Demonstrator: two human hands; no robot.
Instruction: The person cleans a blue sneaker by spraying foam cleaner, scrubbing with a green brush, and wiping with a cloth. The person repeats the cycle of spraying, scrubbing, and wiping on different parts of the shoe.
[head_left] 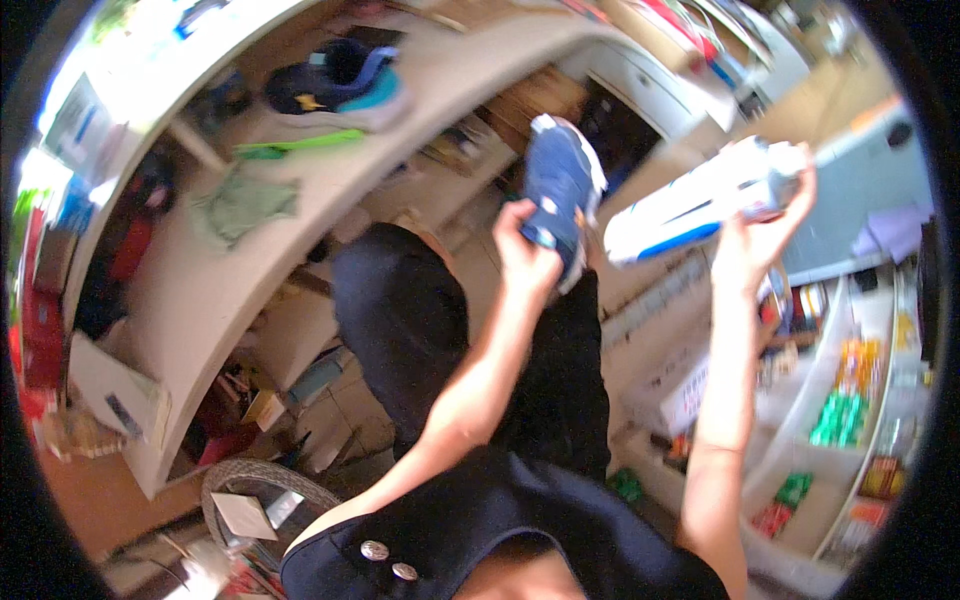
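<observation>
Blue shoe (557,185) pinched in L hand (527,250); white bottle (675,205) right of that grip, R hand (755,238) clasping its end (prob. capped, blurry), best hold both steady!

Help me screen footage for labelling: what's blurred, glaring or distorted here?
Head view: blur softens the blue shoe in the left hand and the white-and-blue container in the right hand; head view: glare whitens the upper left; head view: the tabletop bows, within a dark circular rim.
</observation>
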